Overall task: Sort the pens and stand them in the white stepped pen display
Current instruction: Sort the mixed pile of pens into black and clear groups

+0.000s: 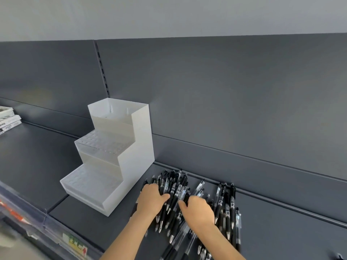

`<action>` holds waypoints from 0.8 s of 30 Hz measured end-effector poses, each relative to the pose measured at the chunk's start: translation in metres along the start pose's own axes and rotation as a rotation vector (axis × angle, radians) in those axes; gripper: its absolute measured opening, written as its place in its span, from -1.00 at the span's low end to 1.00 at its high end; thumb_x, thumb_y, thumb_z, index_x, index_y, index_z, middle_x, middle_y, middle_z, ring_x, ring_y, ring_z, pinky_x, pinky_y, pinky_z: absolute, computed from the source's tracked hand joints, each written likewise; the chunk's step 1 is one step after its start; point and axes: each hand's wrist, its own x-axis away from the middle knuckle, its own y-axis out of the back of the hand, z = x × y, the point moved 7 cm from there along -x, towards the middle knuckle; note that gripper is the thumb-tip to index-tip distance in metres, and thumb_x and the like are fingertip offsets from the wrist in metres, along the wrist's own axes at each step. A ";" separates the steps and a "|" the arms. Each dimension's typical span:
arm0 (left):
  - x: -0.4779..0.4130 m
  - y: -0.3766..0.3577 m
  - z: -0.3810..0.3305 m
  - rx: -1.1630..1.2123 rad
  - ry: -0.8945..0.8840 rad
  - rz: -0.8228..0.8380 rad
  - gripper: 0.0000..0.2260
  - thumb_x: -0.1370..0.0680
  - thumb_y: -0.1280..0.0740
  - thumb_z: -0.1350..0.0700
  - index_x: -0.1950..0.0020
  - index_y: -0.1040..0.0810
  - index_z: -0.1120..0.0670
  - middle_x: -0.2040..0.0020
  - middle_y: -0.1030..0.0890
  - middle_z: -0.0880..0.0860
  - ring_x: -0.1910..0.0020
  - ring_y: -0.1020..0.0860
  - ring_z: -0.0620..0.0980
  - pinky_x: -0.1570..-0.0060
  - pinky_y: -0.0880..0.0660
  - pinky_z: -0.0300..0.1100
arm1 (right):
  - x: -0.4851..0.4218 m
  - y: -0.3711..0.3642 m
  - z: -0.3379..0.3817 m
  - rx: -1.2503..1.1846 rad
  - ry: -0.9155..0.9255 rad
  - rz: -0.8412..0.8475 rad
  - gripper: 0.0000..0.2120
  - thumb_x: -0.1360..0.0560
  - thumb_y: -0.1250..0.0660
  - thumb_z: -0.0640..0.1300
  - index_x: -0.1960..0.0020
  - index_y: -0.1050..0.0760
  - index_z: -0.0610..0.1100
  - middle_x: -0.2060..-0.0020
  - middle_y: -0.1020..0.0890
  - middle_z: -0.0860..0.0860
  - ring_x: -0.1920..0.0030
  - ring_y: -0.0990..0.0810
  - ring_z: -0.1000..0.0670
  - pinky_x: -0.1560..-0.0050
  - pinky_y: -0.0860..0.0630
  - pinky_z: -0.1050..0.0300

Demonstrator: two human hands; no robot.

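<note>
On shelf beside white stepped pen display | left hand curls round pens | right hand: grip unclear

No wording is legible. The black click pens under the left hand and right hand bear blurred white print. Below and left of the left hand, a pale shelf-edge paper label shows a red upward arrow beside smeared green marks.
</note>
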 end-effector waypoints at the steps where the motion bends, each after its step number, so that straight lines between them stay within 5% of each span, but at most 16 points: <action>1: -0.001 -0.001 -0.001 -0.013 -0.002 0.011 -0.59 -0.52 -0.32 0.02 0.38 -0.16 0.07 0.37 -0.22 -0.02 0.28 -0.37 0.11 0.11 -0.43 -0.05 | -0.002 0.000 0.002 -0.008 -0.003 -0.011 -0.59 -0.59 -0.12 0.08 0.37 -0.21 -0.08 0.45 -0.35 0.04 0.49 -0.32 0.07 0.51 -0.28 0.23; 5: -0.004 -0.005 0.002 -0.018 -0.036 0.026 -0.62 -0.52 -0.31 0.08 0.37 -0.16 0.06 0.39 -0.25 -0.03 0.43 -0.24 -0.11 0.43 -0.18 -0.25 | -0.007 -0.003 0.007 -0.085 -0.038 -0.034 -0.63 -0.57 -0.16 0.08 0.33 -0.22 -0.07 0.42 -0.41 0.06 0.47 -0.37 0.08 0.50 -0.30 0.24; 9: -0.009 -0.009 0.005 0.008 -0.033 0.059 -0.64 -0.52 -0.32 0.11 0.36 -0.19 0.01 0.36 -0.30 -0.07 0.33 -0.35 -0.06 0.30 -0.29 -0.23 | -0.011 -0.010 0.016 -0.209 -0.065 -0.020 -0.71 -0.55 -0.23 0.01 0.25 -0.25 -0.10 0.41 -0.39 0.06 0.47 -0.35 0.10 0.51 -0.29 0.27; 13: -0.013 -0.008 0.007 0.108 0.005 0.081 -0.59 -0.45 -0.35 0.20 0.39 -0.12 0.07 0.42 -0.21 -0.02 0.46 -0.20 -0.09 0.46 -0.10 -0.26 | -0.017 -0.013 0.007 -0.370 -0.127 0.014 -0.64 -0.50 -0.22 -0.21 0.38 -0.11 -0.11 0.51 -0.26 0.03 0.53 -0.20 0.05 0.52 -0.17 0.25; 18: -0.015 -0.010 0.010 0.168 0.039 0.108 -0.57 -0.42 -0.32 0.30 0.40 -0.06 0.07 0.43 -0.14 0.00 0.47 -0.14 -0.07 0.46 -0.04 -0.26 | -0.019 -0.016 -0.006 -0.530 -0.217 0.050 -0.64 -0.50 -0.17 -0.25 0.39 -0.09 -0.11 0.53 -0.18 0.03 0.53 -0.12 0.05 0.49 -0.13 0.24; 24: -0.011 0.004 0.026 0.269 0.062 0.060 -0.77 -0.51 -0.22 0.25 0.34 -0.28 0.14 0.38 -0.42 0.07 0.44 -0.37 -0.04 0.40 -0.29 -0.25 | -0.008 -0.011 -0.028 -1.072 -0.271 0.263 -0.96 -0.53 -0.21 -0.33 0.04 -0.42 -0.26 0.28 -0.55 -0.13 0.35 -0.42 0.00 0.42 -0.33 0.19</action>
